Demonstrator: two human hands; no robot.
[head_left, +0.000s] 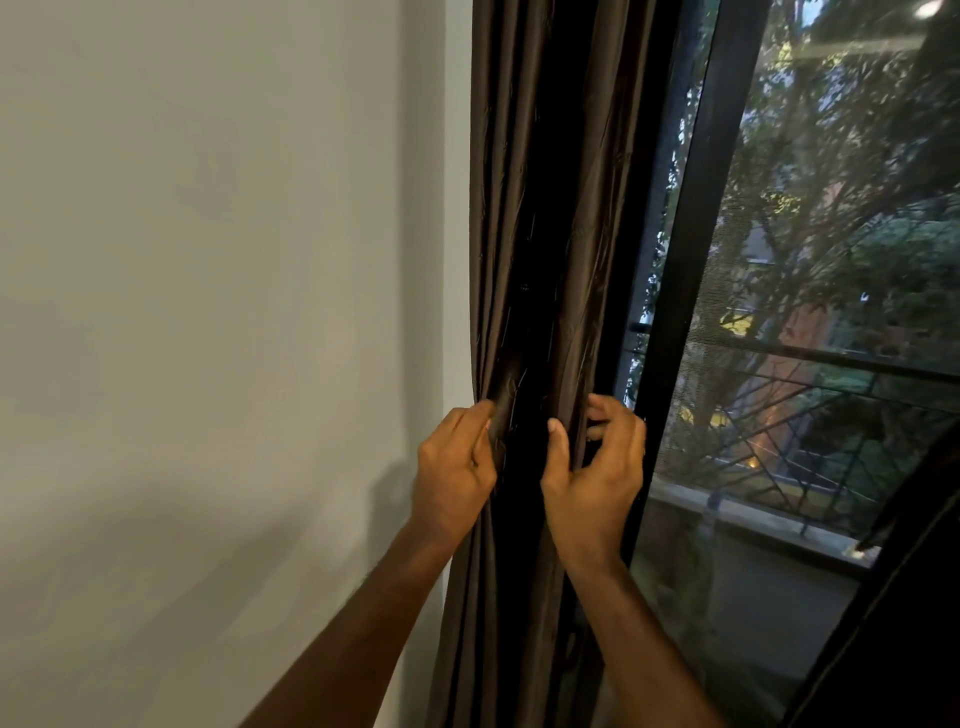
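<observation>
Grey wall left, dark-framed window right; the brown curtain hangs bunched between them. Your left hand curls round its wall-side folds, forearm angled up. Your right hand pinches the window-side edge, thumb upright.

Both arms are raised forward and upward, bare, and are seen from below the elbows. The left forearm is angled up to the right and the right forearm up to the left, so that the wrists are set near each other. The left hand is shown back-on, its fingers curled and closed on a fold of the curtain. The right hand is held just beside it at the same height. Its thumb is laid straight up along another fold, which is pinched against the curled fingers. The two hands are seen apart, not touching.
</observation>
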